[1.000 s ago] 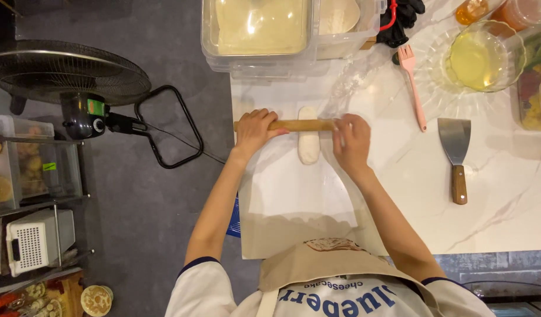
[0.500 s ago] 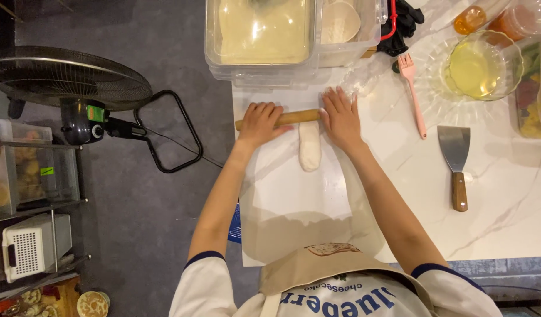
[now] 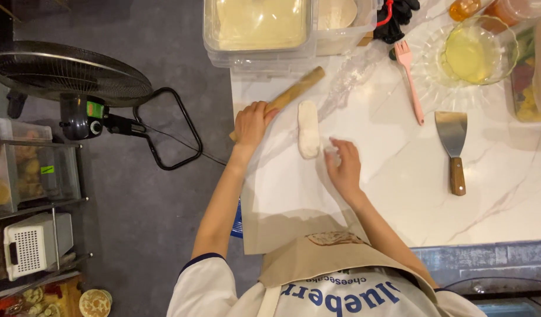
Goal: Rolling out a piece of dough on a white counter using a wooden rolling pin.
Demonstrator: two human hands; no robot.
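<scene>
The left hand (image 3: pixel 251 122) has its fingers curled tight around the near end of a wooden rolling pin (image 3: pixel 294 91), which slants away from the hand toward the table's far edge, lifted or lying just off the dough; which of the two cannot be told. The right hand (image 3: pixel 343 167) lies flat with its fingers spread apart, holding nothing, its fingertips (image 3: pixel 332 144) just beside the near end of the dough (image 3: pixel 308 128). The dough is a pale, narrow oblong lying lengthwise on a sheet of paper (image 3: pixel 282 194) that covers the table's left part and hangs over its near edge.

The table (image 3: pixel 400 194) is white marble. Against its far edge, by the left corner, stand clear plastic tubs (image 3: pixel 259 29) of pale batter or dough. To the right of the hands lie a pink fork (image 3: pixel 410 79) and a metal scraper (image 3: pixel 452 149) with a wooden handle, well apart from the dough. A glass bowl (image 3: pixel 471 54) of yellow liquid stands near the far right corner. Off the table's left edge, on the grey floor, is a fan (image 3: pixel 65 73) and a rack of shelves (image 3: pixel 29 176).
</scene>
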